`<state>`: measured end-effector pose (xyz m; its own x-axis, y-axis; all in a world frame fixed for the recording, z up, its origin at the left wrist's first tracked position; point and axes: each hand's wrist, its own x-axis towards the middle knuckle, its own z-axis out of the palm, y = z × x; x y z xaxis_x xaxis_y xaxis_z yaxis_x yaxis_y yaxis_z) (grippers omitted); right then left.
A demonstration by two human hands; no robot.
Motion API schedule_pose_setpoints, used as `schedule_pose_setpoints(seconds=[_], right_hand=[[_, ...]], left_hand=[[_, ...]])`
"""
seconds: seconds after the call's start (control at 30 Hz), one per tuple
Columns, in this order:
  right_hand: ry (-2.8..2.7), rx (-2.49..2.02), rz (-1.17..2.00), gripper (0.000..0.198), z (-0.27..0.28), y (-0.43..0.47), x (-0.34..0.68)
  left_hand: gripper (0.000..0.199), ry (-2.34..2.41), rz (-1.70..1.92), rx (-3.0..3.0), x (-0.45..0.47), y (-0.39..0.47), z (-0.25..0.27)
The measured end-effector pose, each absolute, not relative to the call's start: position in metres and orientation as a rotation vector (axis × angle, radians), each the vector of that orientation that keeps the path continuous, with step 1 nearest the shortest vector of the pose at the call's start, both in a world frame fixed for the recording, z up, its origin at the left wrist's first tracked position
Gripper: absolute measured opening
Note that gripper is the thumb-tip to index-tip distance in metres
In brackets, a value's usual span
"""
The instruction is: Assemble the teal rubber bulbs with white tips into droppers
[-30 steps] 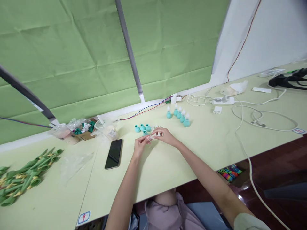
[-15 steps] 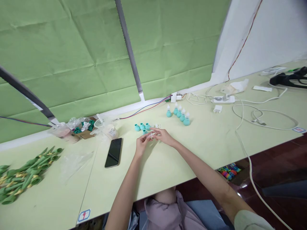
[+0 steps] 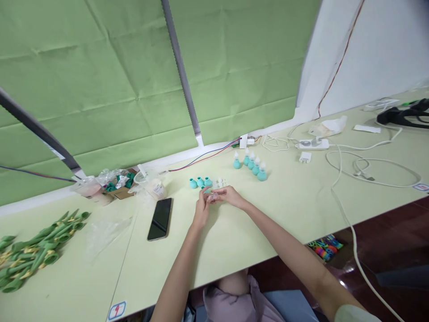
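My left hand (image 3: 202, 206) and my right hand (image 3: 229, 197) meet over the table, fingers closed together around a small whitish piece (image 3: 212, 196). Its exact kind is too small to make out. Just beyond my fingers stand several small turquoise bulbs with open necks (image 3: 200, 181), one partly hidden by my left hand. Small white parts (image 3: 220, 182) lie beside them, near my right fingertips. Farther right, several turquoise bulbs with white pointed tips (image 3: 261, 173) stand upright, most in a slanting row and one apart.
A black phone (image 3: 160, 219) lies left of my arms. Plastic bags (image 3: 154, 188) and a cardboard box (image 3: 122, 192) sit behind it. Green flower-like stems (image 3: 43, 246) are piled at far left. A power strip (image 3: 313, 144), a charger (image 3: 304, 157) and white cables (image 3: 340, 179) lie to the right.
My hands have drawn closer together around the whitish piece, and my left fingers have turned more upright. The view has tilted slightly. The bulbs stand as before.
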<state>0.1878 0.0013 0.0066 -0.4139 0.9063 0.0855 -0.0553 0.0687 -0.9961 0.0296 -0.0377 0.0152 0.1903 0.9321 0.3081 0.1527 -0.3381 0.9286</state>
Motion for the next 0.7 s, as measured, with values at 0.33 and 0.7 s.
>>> schedule_pose_setpoints(seconds=[0.33, 0.7], right_hand=[[-1.362, -0.873, 1.447, 0.041, 0.035, -0.005, 0.201], [-1.480, -1.260, 0.821, 0.020, 0.022, 0.020, 0.243]], left_hand=[[0.042, 1.435, 1.414, 1.767, 0.012, -0.038, 0.023], [0.026, 1.532, 1.519, 1.802, 0.004, -0.026, 0.013]])
